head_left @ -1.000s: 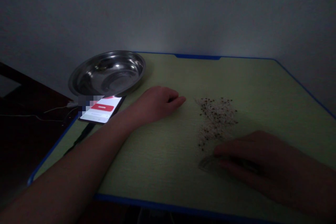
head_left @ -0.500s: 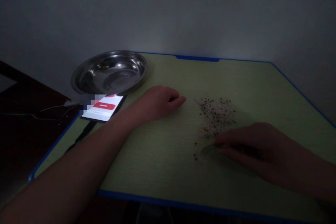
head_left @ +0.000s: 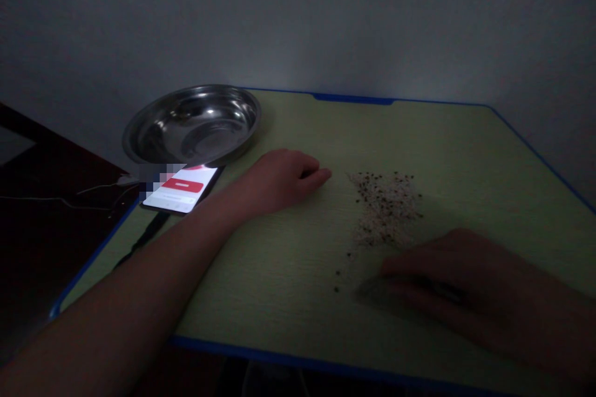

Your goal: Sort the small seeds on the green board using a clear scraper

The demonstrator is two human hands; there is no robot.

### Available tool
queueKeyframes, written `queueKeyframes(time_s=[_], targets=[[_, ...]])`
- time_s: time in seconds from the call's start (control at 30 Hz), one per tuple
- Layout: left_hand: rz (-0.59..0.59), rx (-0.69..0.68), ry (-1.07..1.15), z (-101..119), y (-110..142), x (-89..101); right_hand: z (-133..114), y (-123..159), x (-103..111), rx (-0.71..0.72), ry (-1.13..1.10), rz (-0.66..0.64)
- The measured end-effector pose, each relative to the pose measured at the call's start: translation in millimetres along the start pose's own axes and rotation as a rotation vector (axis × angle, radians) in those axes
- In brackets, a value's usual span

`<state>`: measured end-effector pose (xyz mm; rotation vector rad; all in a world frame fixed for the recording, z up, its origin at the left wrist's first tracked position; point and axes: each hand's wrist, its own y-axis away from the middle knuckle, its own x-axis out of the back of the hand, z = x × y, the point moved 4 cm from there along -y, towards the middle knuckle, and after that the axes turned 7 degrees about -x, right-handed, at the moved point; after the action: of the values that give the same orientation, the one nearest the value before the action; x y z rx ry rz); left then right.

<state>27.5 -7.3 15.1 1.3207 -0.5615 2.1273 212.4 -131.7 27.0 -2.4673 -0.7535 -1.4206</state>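
My left hand [head_left: 288, 180] rests on the green tabletop with its fingers curled in, and nothing shows in it. To its right lies a small spread of pale grains [head_left: 386, 208] mixed with dark seed-like bits. Below that spread, my right hand [head_left: 442, 285] is closed in a pinch around a thin metal tool [head_left: 449, 290]. The tool's front end, left of my fingertips, is smeared by motion, so its exact kind cannot be made out. A few loose dark bits [head_left: 337, 289] lie to the left of that end.
A shiny metal basin [head_left: 190, 127] stands at the table's back left. In front of it is a lit phone [head_left: 177, 189], beside my left forearm, with a dark strap [head_left: 144, 239] below. The table has a blue edge [head_left: 279, 356]; a grey wall [head_left: 326, 18] rises behind.
My right hand has moved slightly down, away from the grains, with the tool still in it. Two loose dark bits now lie farther left. My left hand stays in place.
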Motion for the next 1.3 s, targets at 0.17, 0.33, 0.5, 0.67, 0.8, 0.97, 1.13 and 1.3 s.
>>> queueKeyframes(time_s=[0.17, 0.33, 0.5, 0.67, 0.8, 0.97, 1.13, 1.3], targets=[[0.012, -0.017, 0.001, -1, 0, -1.2, 3, -3, 4, 0.067, 0.031, 0.083], [0.01, -0.013, -0.026, -2, 0, -2.6, -12, -9, -3, 0.188, 0.037, 0.158], [0.017, -0.019, -0.031, -2, 0, -2.7, -16, -10, -8, 0.213, 0.069, 0.127], [0.003, 0.003, -0.009, -2, 1, -2.6, -14, -4, -3, 0.194, 0.045, 0.097], [-0.007, 0.003, -0.009, -2, 1, -2.9, -15, -6, -2, 0.187, 0.038, 0.13], [-0.01, 0.001, -0.038, -3, 2, -3.2, -18, -9, -10, 0.208, 0.01, 0.079], [-0.005, -0.007, -0.042, -4, 2, -3.7, -18, -1, -8, 0.173, -0.054, 0.069], [0.007, -0.012, -0.045, -5, 2, -4.0, -20, 1, -14, 0.182, -0.075, -0.027]])
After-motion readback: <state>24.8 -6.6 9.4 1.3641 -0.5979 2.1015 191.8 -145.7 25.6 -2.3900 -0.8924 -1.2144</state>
